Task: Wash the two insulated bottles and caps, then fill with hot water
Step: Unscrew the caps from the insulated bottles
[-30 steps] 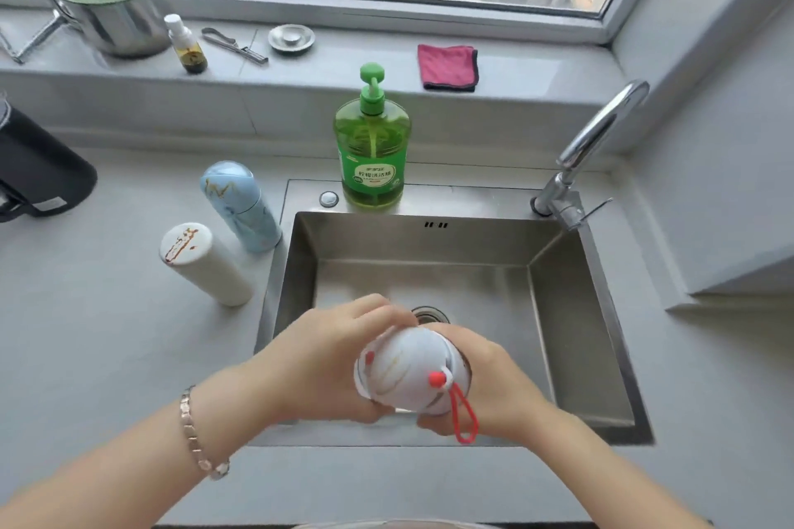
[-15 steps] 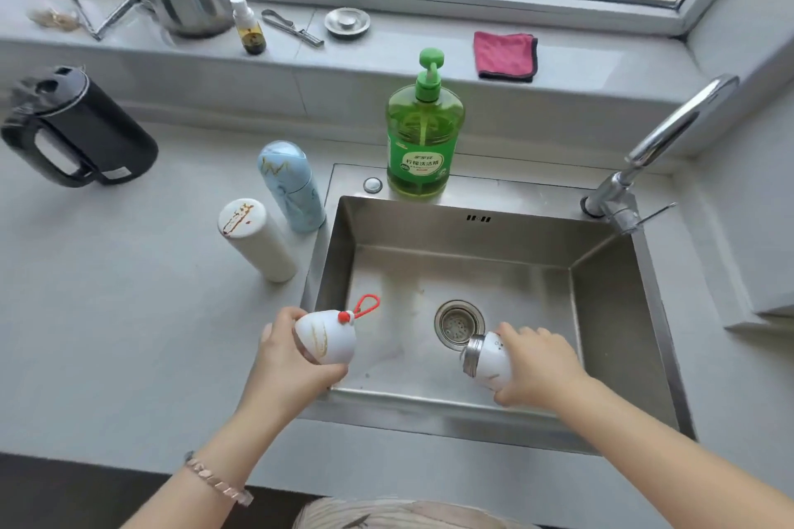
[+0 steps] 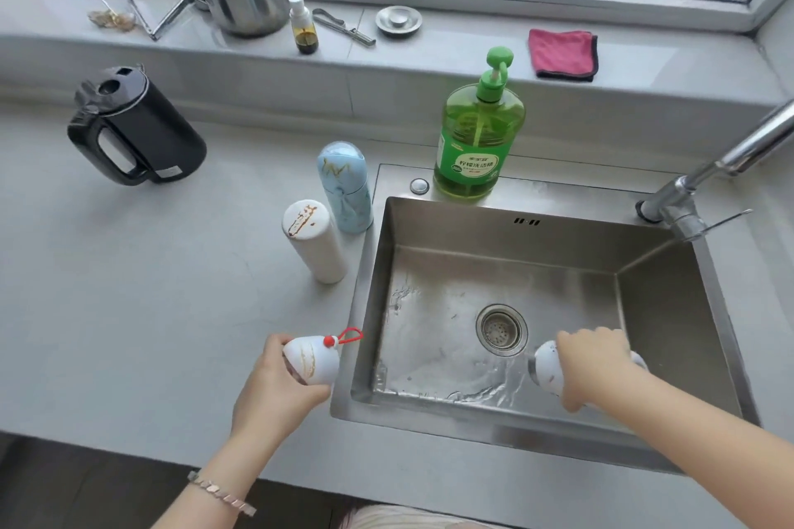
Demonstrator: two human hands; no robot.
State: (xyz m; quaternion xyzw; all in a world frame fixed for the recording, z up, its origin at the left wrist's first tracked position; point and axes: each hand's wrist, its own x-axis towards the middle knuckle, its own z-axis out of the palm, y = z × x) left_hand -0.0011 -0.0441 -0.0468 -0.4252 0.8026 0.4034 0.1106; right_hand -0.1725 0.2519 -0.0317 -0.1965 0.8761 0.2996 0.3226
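Cap (image 3: 316, 359), white with a brown streak and a red loop (image 3: 350, 335), is in the left hand (image 3: 275, 391) above the counter (image 3: 129, 314), just left of the sink's front corner. The fingers curl round the cap's wide end, and the loop points right, toward the basin. Behind it on the counter a white cylinder (image 3: 316, 247) with a brown stain on top stands upright. A blue bottle (image 3: 346, 187) stands just behind and right of the cylinder, beside the sink (image 3: 644, 292) rim. A green soap bottle (image 3: 479, 142) stands on the rim's back ledge. The sink floor is wet around the drain (image 3: 501, 329). Right of the drain, low near the front wall, the right hand (image 3: 597, 361) holds a white bottle (image 3: 545, 365) on its side with one end facing left. The fingers wrap over it from above and the thumb points down on the near side. Whether it touches the floor cannot be told. The faucet (image 3: 709, 176) rises at the back right corner.
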